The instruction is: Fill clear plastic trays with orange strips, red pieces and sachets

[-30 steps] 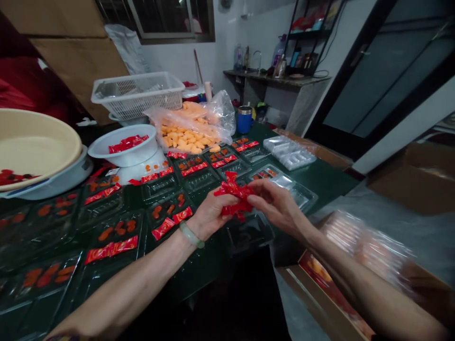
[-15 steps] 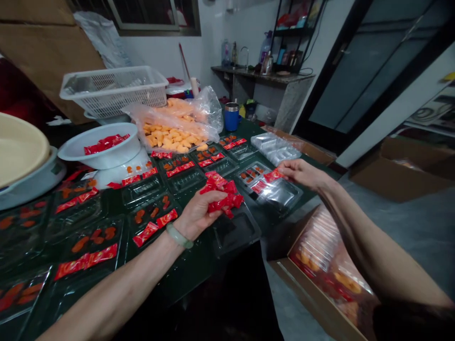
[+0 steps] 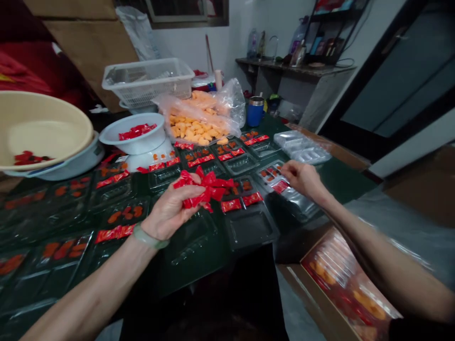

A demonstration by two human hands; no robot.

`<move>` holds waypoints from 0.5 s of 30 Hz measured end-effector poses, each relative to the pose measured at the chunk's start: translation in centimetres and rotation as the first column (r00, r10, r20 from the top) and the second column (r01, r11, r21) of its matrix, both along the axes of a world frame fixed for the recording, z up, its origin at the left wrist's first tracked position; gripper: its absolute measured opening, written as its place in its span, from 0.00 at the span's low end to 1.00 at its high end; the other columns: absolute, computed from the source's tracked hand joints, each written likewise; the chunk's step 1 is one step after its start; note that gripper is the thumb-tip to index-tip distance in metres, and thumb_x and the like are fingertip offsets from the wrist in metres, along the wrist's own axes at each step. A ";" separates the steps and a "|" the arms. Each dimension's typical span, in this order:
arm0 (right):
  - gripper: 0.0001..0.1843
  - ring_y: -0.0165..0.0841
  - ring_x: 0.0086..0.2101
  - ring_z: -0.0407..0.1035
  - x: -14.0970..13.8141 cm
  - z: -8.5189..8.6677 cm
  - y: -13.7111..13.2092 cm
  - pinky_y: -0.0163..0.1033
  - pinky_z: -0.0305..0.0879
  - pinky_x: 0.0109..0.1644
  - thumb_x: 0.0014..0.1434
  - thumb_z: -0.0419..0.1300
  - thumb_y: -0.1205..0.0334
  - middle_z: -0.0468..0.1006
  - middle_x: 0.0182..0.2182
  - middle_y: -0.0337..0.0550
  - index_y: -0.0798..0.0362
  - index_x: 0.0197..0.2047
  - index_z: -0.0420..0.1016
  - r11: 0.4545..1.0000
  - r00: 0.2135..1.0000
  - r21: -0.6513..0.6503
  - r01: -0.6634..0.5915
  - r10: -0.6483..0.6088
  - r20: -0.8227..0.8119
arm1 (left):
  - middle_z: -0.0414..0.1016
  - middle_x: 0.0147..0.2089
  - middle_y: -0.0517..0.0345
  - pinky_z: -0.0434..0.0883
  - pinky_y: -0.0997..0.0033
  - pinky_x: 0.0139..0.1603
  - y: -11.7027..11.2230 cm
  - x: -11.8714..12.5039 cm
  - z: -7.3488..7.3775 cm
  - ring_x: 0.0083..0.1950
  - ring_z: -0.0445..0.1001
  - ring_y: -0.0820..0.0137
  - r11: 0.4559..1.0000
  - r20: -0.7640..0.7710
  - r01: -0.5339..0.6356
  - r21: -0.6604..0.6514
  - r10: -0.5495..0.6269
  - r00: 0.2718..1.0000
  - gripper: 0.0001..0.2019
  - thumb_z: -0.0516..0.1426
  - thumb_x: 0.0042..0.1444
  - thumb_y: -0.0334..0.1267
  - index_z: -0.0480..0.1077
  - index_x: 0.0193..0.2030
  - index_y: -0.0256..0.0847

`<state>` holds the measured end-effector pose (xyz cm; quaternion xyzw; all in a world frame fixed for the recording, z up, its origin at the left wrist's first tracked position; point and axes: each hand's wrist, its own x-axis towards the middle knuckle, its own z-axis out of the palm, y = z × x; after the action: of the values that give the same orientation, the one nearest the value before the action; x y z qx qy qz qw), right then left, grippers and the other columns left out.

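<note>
My left hand (image 3: 169,210) is closed round a bunch of small red sachets (image 3: 206,188), held above the black plastic trays (image 3: 249,227) that cover the dark green table. My right hand (image 3: 301,176) reaches out to the right and rests on a clear tray (image 3: 280,182), with its fingers pressed on a red sachet (image 3: 280,186) there. Many trays hold orange pieces and red sachets. A green bangle sits on my left wrist.
A white bowl of red sachets (image 3: 134,134), a beige basin (image 3: 42,130), a white basket (image 3: 149,83), a bag of orange snacks (image 3: 199,125) and a blue mug (image 3: 255,112) stand at the back. Stacked clear lids (image 3: 302,148) lie far right. A cardboard box with packed trays (image 3: 348,289) is on the floor at right.
My right hand left the bunch, carried a sachet out to the clear tray on the right and set it down. The left hand kept the bunch.
</note>
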<state>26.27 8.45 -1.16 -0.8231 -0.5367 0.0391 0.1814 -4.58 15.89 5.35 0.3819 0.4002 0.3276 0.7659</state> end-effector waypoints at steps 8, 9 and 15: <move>0.11 0.36 0.37 0.70 -9.5 1.2 6.3 0.36 0.59 0.34 0.55 0.54 0.58 0.77 0.37 0.42 0.49 0.41 0.73 0.893 0.891 -0.060 -0.445 0.449 0.072 | 0.69 0.23 0.65 0.71 0.84 0.20 -1.3 -8.1 0.8 0.21 0.71 0.77 0.956 -0.047 -0.292 -0.018 0.291 0.955 0.11 0.61 0.40 0.22 0.68 0.30 0.38; 0.13 0.38 0.38 0.70 -10.3 1.0 7.1 0.36 0.59 0.34 0.55 0.55 0.57 0.76 0.40 0.44 0.49 0.43 0.73 0.886 0.880 -0.137 -0.442 0.459 0.124 | 0.69 0.23 0.65 0.70 0.84 0.19 -1.5 -8.7 0.7 0.21 0.71 0.77 0.952 -0.043 -0.306 -0.015 0.305 0.951 0.11 0.61 0.40 0.23 0.68 0.30 0.38; 0.11 0.39 0.38 0.69 -11.8 0.1 9.2 0.35 0.56 0.29 0.53 0.57 0.55 0.73 0.42 0.50 0.53 0.36 0.72 0.827 0.846 -0.389 -0.406 0.501 0.183 | 0.69 0.24 0.63 0.68 0.86 0.16 -2.0 -11.1 0.5 0.21 0.71 0.77 0.932 -0.054 -0.362 -0.001 0.361 0.931 0.10 0.60 0.41 0.22 0.67 0.30 0.37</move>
<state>14.52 17.65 -1.02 -0.6860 -0.7235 0.0569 -0.0531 -15.67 13.85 5.85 0.3060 0.4857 0.4504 0.6838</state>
